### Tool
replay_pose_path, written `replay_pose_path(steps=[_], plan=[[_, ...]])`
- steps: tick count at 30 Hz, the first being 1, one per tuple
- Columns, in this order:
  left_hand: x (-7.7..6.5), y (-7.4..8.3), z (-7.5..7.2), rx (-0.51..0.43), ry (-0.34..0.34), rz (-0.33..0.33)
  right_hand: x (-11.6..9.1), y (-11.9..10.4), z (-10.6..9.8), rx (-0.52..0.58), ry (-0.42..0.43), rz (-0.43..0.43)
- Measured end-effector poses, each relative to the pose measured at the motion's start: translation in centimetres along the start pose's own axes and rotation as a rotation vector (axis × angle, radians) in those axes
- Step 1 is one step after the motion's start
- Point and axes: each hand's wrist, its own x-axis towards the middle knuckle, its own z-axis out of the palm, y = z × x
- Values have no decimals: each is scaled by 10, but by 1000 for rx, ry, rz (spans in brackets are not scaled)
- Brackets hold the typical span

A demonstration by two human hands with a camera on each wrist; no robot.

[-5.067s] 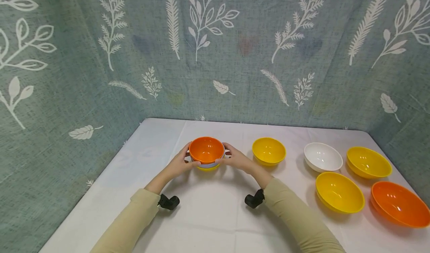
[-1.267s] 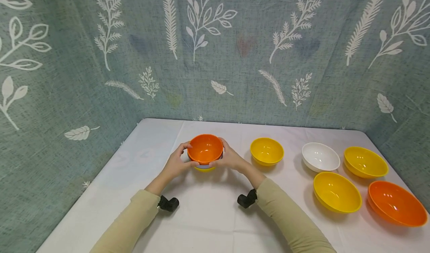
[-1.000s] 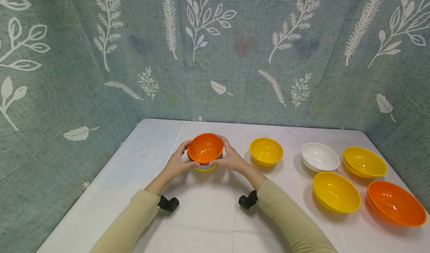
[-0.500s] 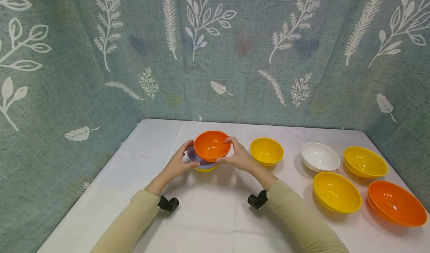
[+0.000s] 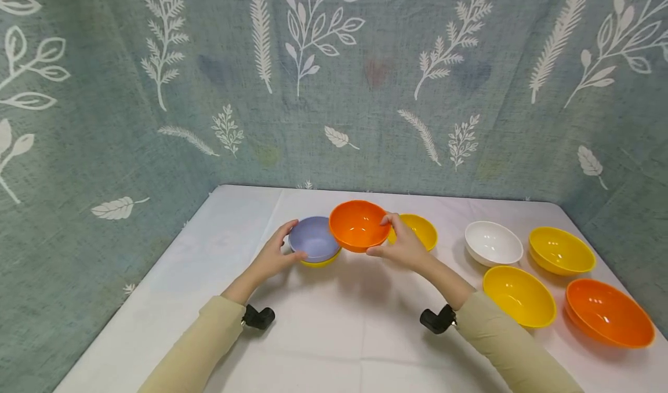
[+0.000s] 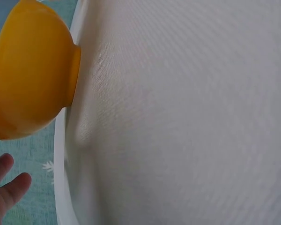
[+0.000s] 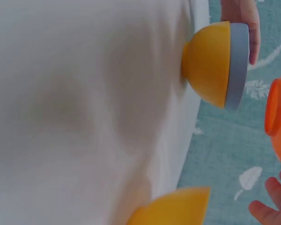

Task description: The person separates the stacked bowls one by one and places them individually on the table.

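Observation:
Held up off the table, a small orange bowl is pinched at its right rim by my right hand, thumb in front and fingers behind. To its left a lavender bowl sits nested in a yellow bowl, which stands on the table; only a lavender band shows above the yellow in the right wrist view. My left hand curves round the left side of the lavender rim, thumb at the front. Two of its fingertips stick out apart from the yellow bowl in the left wrist view.
Behind the right hand stands another small yellow bowl, partly covered. Farther right are a white bowl, two larger yellow bowls and a large orange bowl. A patterned cloth hangs behind the white-covered table.
The orange bowl has been lifted out of the lavender bowl and carried right by the right hand, uncovering the lavender inside. The left hand has stayed at the stack.

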Motion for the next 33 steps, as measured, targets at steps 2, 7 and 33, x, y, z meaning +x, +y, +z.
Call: replay_pose_path(steps=[2, 7, 33], plan=[[-2, 5, -1, 10, -2, 5, -9, 3, -7, -17, 4, 5], [-1, -2, -1, 14, 2, 2, -34, 12, -23, -41, -3, 12], [10, -37, 5, 21, -15, -24, -121, 63, -52, -241, -181, 139]])
